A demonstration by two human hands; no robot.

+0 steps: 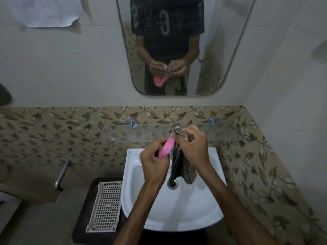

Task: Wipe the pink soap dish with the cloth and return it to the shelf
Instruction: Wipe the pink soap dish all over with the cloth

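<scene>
My left hand (153, 162) grips the pink soap dish (167, 147), tilted on its edge above the white sink (208, 206). My right hand (192, 147) holds a striped brown cloth (178, 167) bunched against the dish's right side; the cloth's loose end hangs down toward the drain (172, 183). The glass shelf (141, 133) runs along the patterned wall just behind both hands. The mirror (177, 50) above reflects the dish and cloth.
A white perforated tray (104, 202) lies on a dark stand left of the sink. A metal tap handle (62, 174) sticks out from the left wall. Patterned tiles close in on the right side.
</scene>
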